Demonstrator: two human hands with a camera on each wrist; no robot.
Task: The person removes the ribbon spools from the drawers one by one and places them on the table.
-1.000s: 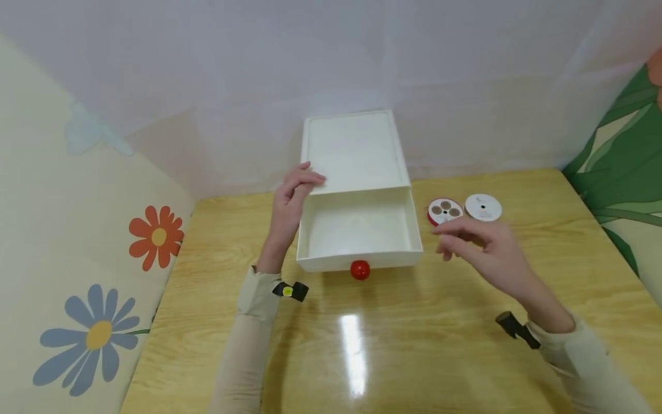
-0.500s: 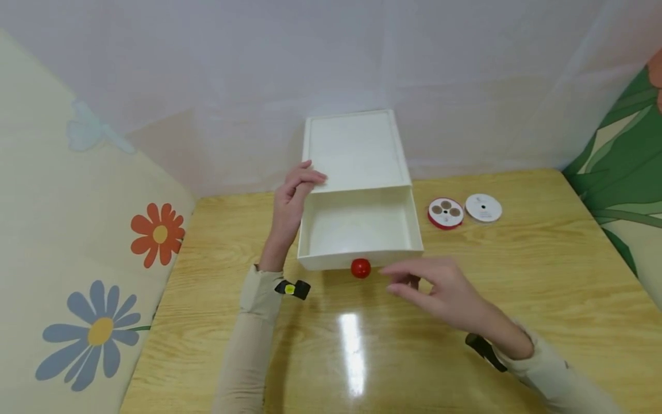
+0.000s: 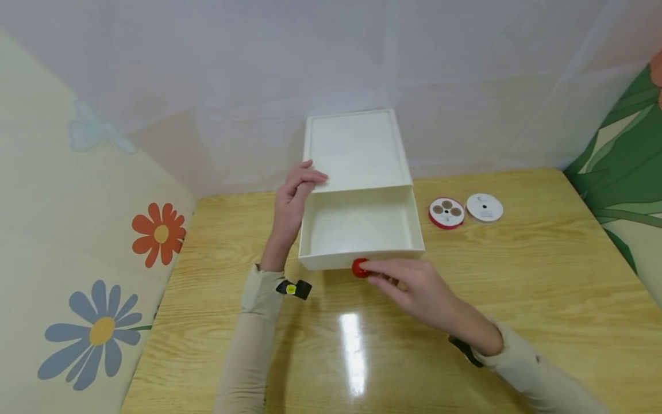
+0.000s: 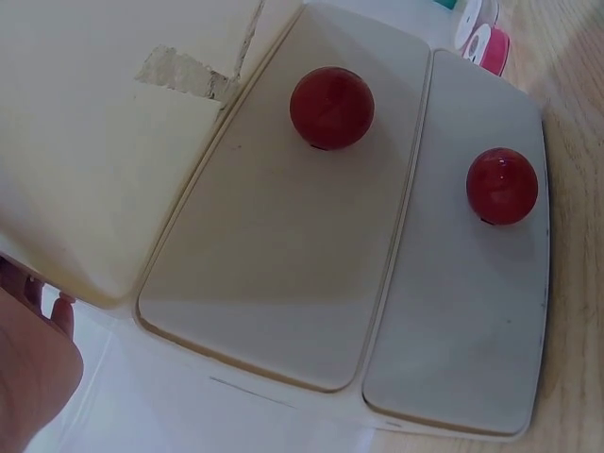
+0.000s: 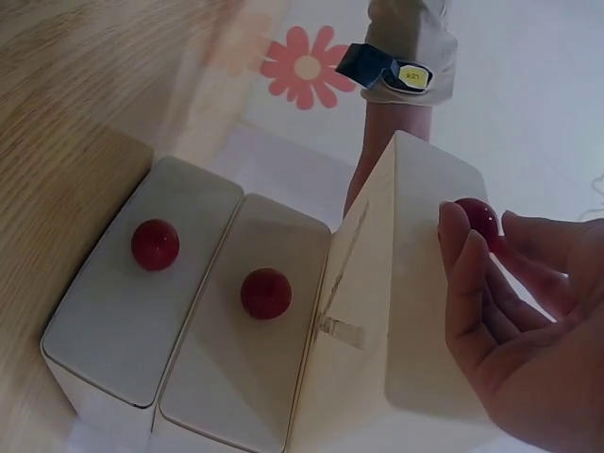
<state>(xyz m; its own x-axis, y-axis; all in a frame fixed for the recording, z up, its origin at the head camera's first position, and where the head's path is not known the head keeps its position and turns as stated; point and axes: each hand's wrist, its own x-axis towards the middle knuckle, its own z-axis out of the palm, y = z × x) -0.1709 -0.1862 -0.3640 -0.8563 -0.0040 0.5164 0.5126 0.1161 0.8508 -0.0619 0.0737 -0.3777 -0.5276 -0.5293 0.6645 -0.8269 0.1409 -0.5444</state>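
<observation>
Your right hand (image 3: 414, 284) sits at the centre of the head view, just below the open drawer (image 3: 360, 227). Its fingertips close on the red knob (image 3: 359, 268) at the middle of the drawer's front panel. In the right wrist view the knob (image 5: 478, 219) shows at the upper right, between the thumb and the curled fingers (image 5: 467, 274); the pinch is narrow, and the knob is all it holds.

The drawer is pulled out of the top of the white cabinet (image 3: 354, 149). Its long axis runs from the cabinet at upper centre down toward you, and the knobbed front faces the bottom of the frame. The tray lies above the grip in the head view.

Your left hand (image 3: 292, 198) rests on the cabinet's left edge, left of centre, fingers lying loosely over the top and not clasping it. Two ribbon spools, one red (image 3: 446, 213) and one white (image 3: 484, 207), lie on the wooden table (image 3: 543, 276) to the right of the drawer, well apart from both hands.
</observation>
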